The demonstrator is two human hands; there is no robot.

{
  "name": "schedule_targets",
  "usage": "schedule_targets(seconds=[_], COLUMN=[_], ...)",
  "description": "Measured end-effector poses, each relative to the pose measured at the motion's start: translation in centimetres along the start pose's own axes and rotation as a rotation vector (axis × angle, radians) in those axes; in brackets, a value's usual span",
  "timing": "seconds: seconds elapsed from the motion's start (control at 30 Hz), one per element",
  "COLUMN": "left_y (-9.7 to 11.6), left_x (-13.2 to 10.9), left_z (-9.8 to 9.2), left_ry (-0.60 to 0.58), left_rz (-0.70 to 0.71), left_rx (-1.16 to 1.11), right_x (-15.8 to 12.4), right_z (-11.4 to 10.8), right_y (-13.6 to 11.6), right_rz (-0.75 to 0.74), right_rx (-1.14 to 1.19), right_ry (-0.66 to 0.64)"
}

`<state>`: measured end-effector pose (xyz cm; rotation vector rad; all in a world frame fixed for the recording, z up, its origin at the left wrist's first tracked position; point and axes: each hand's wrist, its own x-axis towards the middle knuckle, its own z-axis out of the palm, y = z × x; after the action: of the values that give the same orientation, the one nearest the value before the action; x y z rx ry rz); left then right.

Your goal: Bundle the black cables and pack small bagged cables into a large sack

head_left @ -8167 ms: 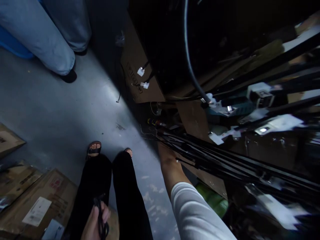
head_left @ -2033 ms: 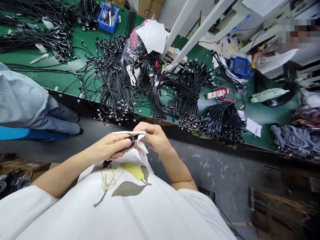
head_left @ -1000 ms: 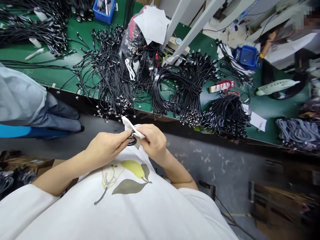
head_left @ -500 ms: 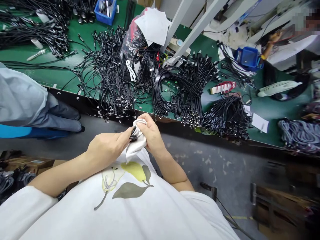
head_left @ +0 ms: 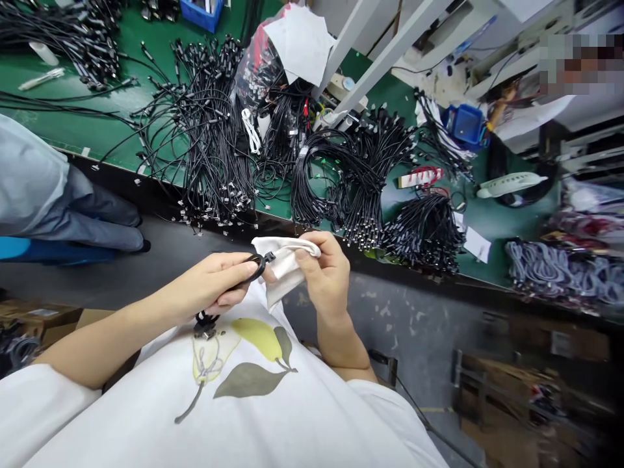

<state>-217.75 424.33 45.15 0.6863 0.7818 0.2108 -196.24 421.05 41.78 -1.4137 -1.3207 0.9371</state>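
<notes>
Worktop (head_left: pixel 58 136), green, is carrying heaps of black cable bundles (head_left: pixel 214 156) near its front edge. In front of it, over the person's shirt, the right hand (head_left: pixel 327 278) is gripping a white cloth (head_left: pixel 285 263), its fingers closed on the fabric. The left hand (head_left: pixel 218 289) is pinching a small black cable (head_left: pixel 253 268), whose end is touching the cloth.

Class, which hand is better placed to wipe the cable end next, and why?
Likely the right hand: it grips the cloth at the cable tip; the left hand just holds the cable.
</notes>
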Motion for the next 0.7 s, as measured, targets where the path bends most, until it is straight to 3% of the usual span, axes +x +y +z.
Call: schedule_targets(seconds=[0.13,0.3,0.47,0.7], left_y=[0.1,0.3,-0.2,-1.0], left_x=[0.7,1.1,1.3,1.5], left_z=[-0.4,-1.0,-1.8,-2.3], left_ry=[-0.052,-0.140,-0.213,-0.217], left_rz=[-0.080,-0.121,-0.117,-0.127], left_rx=[-0.197,-0.370,-0.505,-0.555], right_x=[0.4,0.7,0.6,0.6], right_z=[0.6,1.2,1.8,2.0], right_y=[-0.6,0.7,1.3,1.2], right_rz=[0.074,0.204,0.297,0.353], right_rx=[0.049,0.208,0.275,0.353], right_ry=[-0.079,-0.236,-0.287,-0.313])
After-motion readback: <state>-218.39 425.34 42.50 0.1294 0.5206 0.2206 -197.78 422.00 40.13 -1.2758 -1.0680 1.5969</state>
